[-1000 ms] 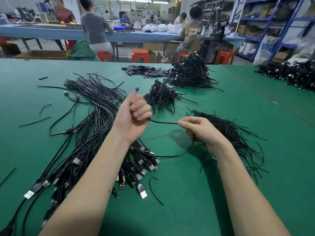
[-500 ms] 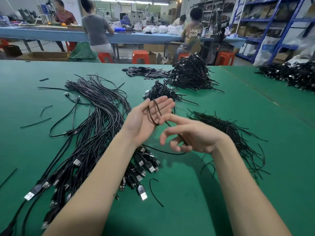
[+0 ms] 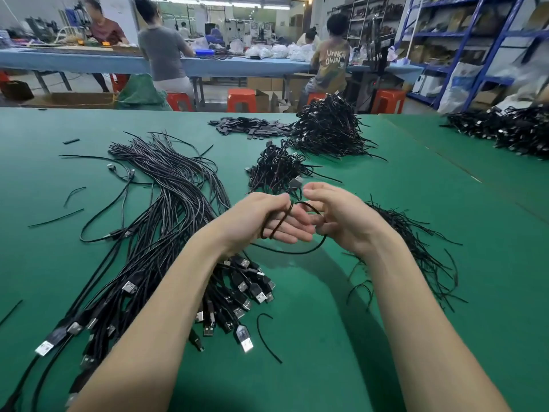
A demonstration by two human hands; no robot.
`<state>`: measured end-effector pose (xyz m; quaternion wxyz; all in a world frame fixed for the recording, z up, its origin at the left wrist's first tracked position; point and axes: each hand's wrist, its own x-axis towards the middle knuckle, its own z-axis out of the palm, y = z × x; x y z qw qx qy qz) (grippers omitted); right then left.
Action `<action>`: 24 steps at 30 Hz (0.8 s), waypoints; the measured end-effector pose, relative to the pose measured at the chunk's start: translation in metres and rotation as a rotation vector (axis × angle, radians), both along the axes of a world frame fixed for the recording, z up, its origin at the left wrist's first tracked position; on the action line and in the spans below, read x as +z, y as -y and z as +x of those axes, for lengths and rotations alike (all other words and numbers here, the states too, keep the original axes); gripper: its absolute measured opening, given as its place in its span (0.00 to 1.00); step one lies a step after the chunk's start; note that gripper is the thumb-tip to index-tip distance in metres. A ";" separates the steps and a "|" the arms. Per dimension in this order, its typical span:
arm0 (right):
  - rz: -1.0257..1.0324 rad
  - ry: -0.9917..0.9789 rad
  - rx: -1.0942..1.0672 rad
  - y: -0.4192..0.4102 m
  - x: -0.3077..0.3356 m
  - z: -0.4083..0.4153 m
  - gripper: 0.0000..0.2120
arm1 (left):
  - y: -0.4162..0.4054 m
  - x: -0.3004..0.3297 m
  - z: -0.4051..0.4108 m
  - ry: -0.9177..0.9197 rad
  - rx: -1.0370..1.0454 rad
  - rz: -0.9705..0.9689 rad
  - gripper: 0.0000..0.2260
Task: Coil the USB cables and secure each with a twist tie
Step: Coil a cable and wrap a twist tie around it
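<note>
Shirt print: "UNKN OWN" in pale letters, in two lines, on the back of the brown shirt [image 3: 334,62] of a person sitting at the far blue table [image 3: 89,62].
USB plug labels: small white stickers on some plugs of the loose cables [image 3: 44,347], the print too small to read.
Shelf boxes: marks on the cartons [image 3: 454,20] are blurred, not readable.
</note>
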<state>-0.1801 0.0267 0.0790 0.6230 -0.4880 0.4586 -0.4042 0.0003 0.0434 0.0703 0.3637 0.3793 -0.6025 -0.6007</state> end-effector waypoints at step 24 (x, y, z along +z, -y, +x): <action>0.019 -0.243 0.230 -0.002 -0.030 -0.011 0.09 | -0.004 0.008 0.014 -0.627 -0.091 0.080 0.21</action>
